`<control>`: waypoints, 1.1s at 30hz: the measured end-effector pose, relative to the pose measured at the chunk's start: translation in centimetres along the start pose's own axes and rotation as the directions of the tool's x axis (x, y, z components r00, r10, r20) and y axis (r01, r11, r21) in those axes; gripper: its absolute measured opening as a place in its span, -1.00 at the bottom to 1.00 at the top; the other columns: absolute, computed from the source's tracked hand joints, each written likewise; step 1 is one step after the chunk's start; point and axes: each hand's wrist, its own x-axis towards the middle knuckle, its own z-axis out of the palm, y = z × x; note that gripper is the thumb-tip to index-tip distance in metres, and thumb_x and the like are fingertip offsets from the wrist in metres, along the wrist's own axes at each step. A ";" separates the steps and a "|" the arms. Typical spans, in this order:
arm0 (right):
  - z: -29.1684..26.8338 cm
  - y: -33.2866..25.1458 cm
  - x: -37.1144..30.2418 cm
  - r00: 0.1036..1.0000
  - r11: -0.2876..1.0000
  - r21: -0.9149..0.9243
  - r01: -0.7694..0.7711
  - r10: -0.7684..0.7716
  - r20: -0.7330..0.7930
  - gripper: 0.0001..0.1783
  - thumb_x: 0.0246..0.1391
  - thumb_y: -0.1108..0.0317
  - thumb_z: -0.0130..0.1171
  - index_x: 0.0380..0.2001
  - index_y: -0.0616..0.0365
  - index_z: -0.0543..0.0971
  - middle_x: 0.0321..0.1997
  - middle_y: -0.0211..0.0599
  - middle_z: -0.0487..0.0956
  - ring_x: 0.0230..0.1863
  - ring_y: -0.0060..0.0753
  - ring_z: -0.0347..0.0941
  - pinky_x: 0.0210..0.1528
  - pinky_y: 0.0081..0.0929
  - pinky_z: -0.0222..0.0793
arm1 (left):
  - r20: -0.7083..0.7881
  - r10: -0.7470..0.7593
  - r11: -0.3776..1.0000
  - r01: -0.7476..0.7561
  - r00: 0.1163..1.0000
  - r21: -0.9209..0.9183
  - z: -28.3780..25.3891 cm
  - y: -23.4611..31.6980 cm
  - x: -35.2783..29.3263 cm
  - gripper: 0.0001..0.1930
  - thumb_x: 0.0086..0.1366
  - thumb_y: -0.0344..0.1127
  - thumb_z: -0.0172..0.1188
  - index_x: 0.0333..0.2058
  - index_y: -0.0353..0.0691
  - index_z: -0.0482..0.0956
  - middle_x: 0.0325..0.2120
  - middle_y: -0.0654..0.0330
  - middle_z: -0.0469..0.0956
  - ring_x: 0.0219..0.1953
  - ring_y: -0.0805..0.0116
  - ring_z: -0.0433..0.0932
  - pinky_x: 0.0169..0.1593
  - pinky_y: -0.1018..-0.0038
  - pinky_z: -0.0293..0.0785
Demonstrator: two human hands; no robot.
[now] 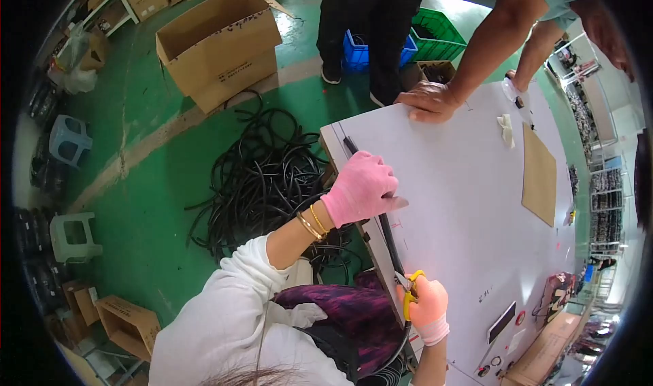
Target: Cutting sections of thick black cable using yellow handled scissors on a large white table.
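A black rubber tube (392,246) lies along the left edge of the white table. My left hand (362,187), in a pink glove, is closed round its upper stretch, and the tube's far end pokes out beyond the fingers. Lower down, my right hand (428,304), in a pale orange-pink glove, grips yellow-handled scissors (409,295). Their blades meet the tube just beside that hand; whether they have cut into it I cannot tell. Below the scissors the tube curves off the table edge toward my lap.
Tangled black tubing (272,172) heaps on the green floor left of the table (469,195). A co-worker's hand (430,102) leans on the far edge. Brown cardboard (539,175) and a phone (501,322) lie to the right. A large carton (221,49) stands far left.
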 end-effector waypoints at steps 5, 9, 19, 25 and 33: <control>0.4 -0.4 1.4 0.999 0.999 -0.046 0.011 -0.009 0.031 -0.73 -0.12 0.36 0.44 -0.33 0.15 0.58 -0.67 -0.24 0.43 -0.62 -0.11 0.34 -0.53 -0.27 0.23 | 0.018 -0.070 0.996 0.068 0.997 0.065 -0.7 -1.9 0.8 -0.62 -0.02 -0.02 0.40 -0.75 -0.09 0.47 -0.64 0.27 0.46 -0.40 0.21 0.47 -0.11 0.28 0.35; 0.3 -1.1 2.5 0.996 0.998 -0.023 -0.066 0.068 0.051 -0.72 -0.12 0.31 0.39 -0.57 0.16 0.45 -0.61 -0.08 0.46 -0.54 0.12 0.40 -0.50 -0.10 0.25 | 0.024 -0.110 0.987 0.107 0.994 0.121 -0.8 -2.9 0.8 -0.65 0.03 -0.01 0.34 -0.73 -0.09 0.53 -0.63 0.26 0.48 -0.37 0.21 0.50 -0.08 0.27 0.35; 0.0 -1.7 3.6 0.996 0.997 -0.048 -0.054 0.057 0.074 -0.61 -0.10 0.32 0.43 -0.59 0.17 0.35 -0.70 -0.16 0.33 -0.62 0.02 0.29 -0.55 -0.18 0.14 | 0.041 -0.086 0.982 0.077 0.995 0.170 -1.0 -3.7 0.9 -0.71 0.05 -0.09 0.26 -0.72 -0.11 0.55 -0.64 0.23 0.50 -0.35 0.20 0.51 -0.11 0.26 0.35; -0.2 -2.3 3.9 0.994 0.997 -0.037 -0.067 0.070 0.080 -0.60 -0.11 0.31 0.44 -0.60 0.16 0.34 -0.70 -0.16 0.33 -0.62 0.02 0.28 -0.55 -0.17 0.13 | 0.032 -0.079 0.983 0.073 0.996 0.167 -1.0 -4.1 0.6 -0.72 0.06 -0.10 0.24 -0.71 -0.11 0.56 -0.64 0.23 0.48 -0.35 0.21 0.51 -0.11 0.27 0.35; -0.2 -2.8 4.2 0.995 0.997 -0.036 -0.075 0.078 0.068 -0.60 -0.12 0.30 0.45 -0.59 0.15 0.35 -0.70 -0.17 0.33 -0.62 0.02 0.28 -0.55 -0.16 0.13 | 0.024 -0.072 0.985 0.068 0.997 0.157 -1.1 -4.3 0.5 -0.73 0.06 -0.12 0.24 -0.71 -0.10 0.54 -0.63 0.24 0.48 -0.35 0.23 0.51 -0.11 0.28 0.35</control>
